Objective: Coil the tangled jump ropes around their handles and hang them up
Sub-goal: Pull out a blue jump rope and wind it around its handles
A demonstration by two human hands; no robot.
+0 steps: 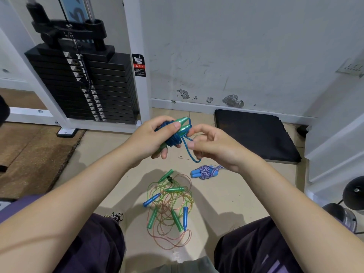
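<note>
My left hand (152,137) grips a pair of green handles (182,125) with blue rope (171,137) wound around them, held above the floor. My right hand (212,144) pinches the loose end of that blue rope (190,152), which hangs in a small loop below the bundle. On the floor between my knees lies a tangled pile of thin clear ropes (170,207) with several green and blue handles. A coiled purple-white rope with light blue handles (205,172) lies to the pile's right.
A black weight stack (86,85) in a white frame stands at the back left. A black mat (256,134) lies against the scuffed wall at the right. Brown matting (33,154) covers the floor at left. Dark dumbbells (352,192) sit at the far right.
</note>
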